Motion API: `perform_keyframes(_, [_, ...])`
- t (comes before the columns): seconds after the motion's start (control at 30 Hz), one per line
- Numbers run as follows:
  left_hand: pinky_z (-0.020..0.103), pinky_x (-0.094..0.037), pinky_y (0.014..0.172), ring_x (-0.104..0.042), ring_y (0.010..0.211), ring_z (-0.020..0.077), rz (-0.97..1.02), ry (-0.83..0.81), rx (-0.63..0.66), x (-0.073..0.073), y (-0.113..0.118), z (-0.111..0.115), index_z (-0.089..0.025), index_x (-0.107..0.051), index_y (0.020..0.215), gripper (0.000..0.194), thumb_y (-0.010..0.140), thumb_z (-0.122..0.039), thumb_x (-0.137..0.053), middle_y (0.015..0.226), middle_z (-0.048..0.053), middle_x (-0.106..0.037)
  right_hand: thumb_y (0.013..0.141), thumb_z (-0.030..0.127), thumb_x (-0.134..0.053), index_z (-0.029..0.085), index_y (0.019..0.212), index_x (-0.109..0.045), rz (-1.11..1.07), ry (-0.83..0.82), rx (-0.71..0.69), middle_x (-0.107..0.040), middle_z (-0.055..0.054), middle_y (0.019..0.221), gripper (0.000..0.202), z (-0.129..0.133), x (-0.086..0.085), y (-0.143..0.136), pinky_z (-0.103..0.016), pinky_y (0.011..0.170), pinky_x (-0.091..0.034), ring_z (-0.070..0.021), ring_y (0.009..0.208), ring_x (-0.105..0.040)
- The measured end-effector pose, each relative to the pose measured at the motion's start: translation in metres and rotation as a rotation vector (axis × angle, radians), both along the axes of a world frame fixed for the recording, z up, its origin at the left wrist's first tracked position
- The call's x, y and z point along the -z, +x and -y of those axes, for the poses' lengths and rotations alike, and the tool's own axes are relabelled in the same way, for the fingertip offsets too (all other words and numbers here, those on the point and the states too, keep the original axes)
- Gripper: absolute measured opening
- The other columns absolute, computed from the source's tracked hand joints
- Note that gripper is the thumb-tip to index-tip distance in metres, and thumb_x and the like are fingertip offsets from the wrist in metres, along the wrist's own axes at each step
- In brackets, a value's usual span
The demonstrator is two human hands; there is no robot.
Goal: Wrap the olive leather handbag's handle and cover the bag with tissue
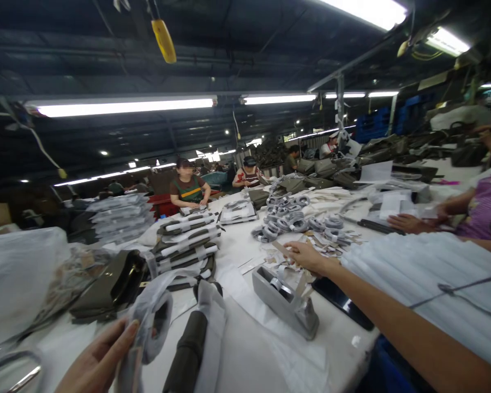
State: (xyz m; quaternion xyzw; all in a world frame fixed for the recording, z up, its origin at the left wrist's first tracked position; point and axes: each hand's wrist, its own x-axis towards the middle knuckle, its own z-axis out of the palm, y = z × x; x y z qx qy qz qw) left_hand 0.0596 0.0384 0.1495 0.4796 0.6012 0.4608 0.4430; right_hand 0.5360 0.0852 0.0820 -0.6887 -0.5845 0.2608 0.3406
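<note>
One wrapped loop (146, 308) sits pinched in the left hand (100, 355), near left; the right hand (309, 256) grips a pale strip (281, 249), farther right; stacked bundles (188, 246) look finished, grey coils (298, 224) probably remain.

Our left hand (102, 355) holds a ring-shaped piece in pale wrapping (150, 349), near a dark rolled piece (186, 349) on the white desk (240, 363), while our right hand (311, 256) pinches a small flat strip (281, 250) near a heap of grey coils (284, 218). Between our hands we see a grey tape dispenser (284, 305), with a dark flat device (339, 299) by our right forearm. Across from us, a person in a green apron (189, 192) works behind stacked, partly wrapped dark goods (188, 245).
</note>
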Motion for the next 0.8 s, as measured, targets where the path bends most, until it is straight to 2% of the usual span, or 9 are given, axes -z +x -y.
perform_keyframes(0.07, [0.043,-0.053,0.096,-0.067,0.106,0.0339,-0.007,0.042,0.104,-0.006,0.005,0.007,-0.023,-0.074,0.101,0.062,0.056,-0.066,-0.082,0.101,0.004,-0.077,0.094,0.037,-0.053,0.016,0.119,-0.063,-0.12,0.03,-0.133,-0.075,-0.007,0.099,0.034,0.013,-0.008,-0.031,-0.026,0.068,-0.053,-0.0175,0.082,-0.07])
perform_keyframes(0.13, [0.037,-0.051,0.094,-0.066,0.102,0.029,-0.021,0.13,0.172,-0.012,0.011,0.015,-0.021,-0.071,0.108,0.059,0.068,-0.064,-0.075,0.103,0.006,-0.075,0.09,0.043,-0.058,0.015,0.107,-0.068,-0.24,0.049,-0.285,-0.075,-0.007,0.095,0.034,0.029,-0.017,-0.068,-0.024,0.067,-0.052,-0.0177,0.082,-0.07])
perform_keyframes(0.23, [0.033,-0.048,0.086,-0.063,0.092,0.0238,-0.057,0.219,0.232,-0.017,0.019,0.023,-0.018,-0.071,0.103,0.051,0.077,-0.061,-0.069,0.096,0.005,-0.073,0.085,0.049,-0.064,0.016,0.096,-0.071,-0.421,0.031,-0.498,-0.073,-0.006,0.081,0.036,0.049,-0.032,-0.123,-0.022,0.057,-0.049,-0.0169,0.071,-0.067])
perform_keyframes(0.3, [0.031,-0.046,0.083,-0.059,0.086,0.0214,-0.089,0.255,0.273,-0.02,0.022,0.027,-0.018,-0.072,0.099,0.046,0.082,-0.06,-0.064,0.088,0.003,-0.07,0.084,0.049,-0.064,0.018,0.094,-0.073,-0.441,0.015,-0.586,-0.07,-0.003,0.071,0.034,0.058,-0.041,-0.153,-0.021,0.05,-0.045,-0.0154,0.063,-0.063])
perform_keyframes(0.43, [0.028,-0.042,0.076,-0.055,0.082,0.0193,-0.109,0.273,0.304,-0.025,0.025,0.034,-0.018,-0.071,0.091,0.042,0.086,-0.058,-0.06,0.078,0.001,-0.063,0.082,0.037,-0.065,0.019,0.091,-0.075,-0.36,0.054,-0.63,-0.066,-0.001,0.065,0.022,0.06,-0.047,-0.198,-0.021,0.052,-0.043,-0.0142,0.06,-0.061])
perform_keyframes(0.57, [0.027,-0.041,0.072,-0.053,0.08,0.0192,-0.123,0.288,0.308,-0.028,0.029,0.038,-0.019,-0.071,0.094,0.042,0.085,-0.058,-0.06,0.079,0.001,-0.062,0.077,0.032,-0.069,0.017,0.081,-0.076,-0.383,0.077,-0.655,-0.068,-0.001,0.066,0.017,0.046,-0.045,-0.231,-0.023,0.056,-0.042,-0.0147,0.062,-0.059])
perform_keyframes(0.7, [0.028,-0.043,0.074,-0.055,0.083,0.0209,-0.148,0.323,0.346,-0.03,0.032,0.04,-0.019,-0.072,0.097,0.043,0.084,-0.059,-0.061,0.082,0.002,-0.064,0.067,0.04,-0.081,0.015,0.079,-0.076,-0.629,0.057,-0.694,-0.065,-0.001,0.065,0.027,0.036,-0.053,-0.262,-0.024,0.056,-0.041,-0.013,0.059,-0.055])
perform_keyframes(0.8, [0.029,-0.043,0.075,-0.055,0.084,0.0218,-0.179,0.352,0.349,-0.032,0.03,0.04,-0.019,-0.073,0.097,0.043,0.085,-0.058,-0.06,0.084,0.002,-0.065,0.064,0.042,-0.083,0.015,0.081,-0.076,-0.81,-0.049,-0.701,-0.064,0.0,0.067,0.033,0.038,-0.064,-0.272,-0.023,0.058,-0.041,-0.011,0.061,-0.053])
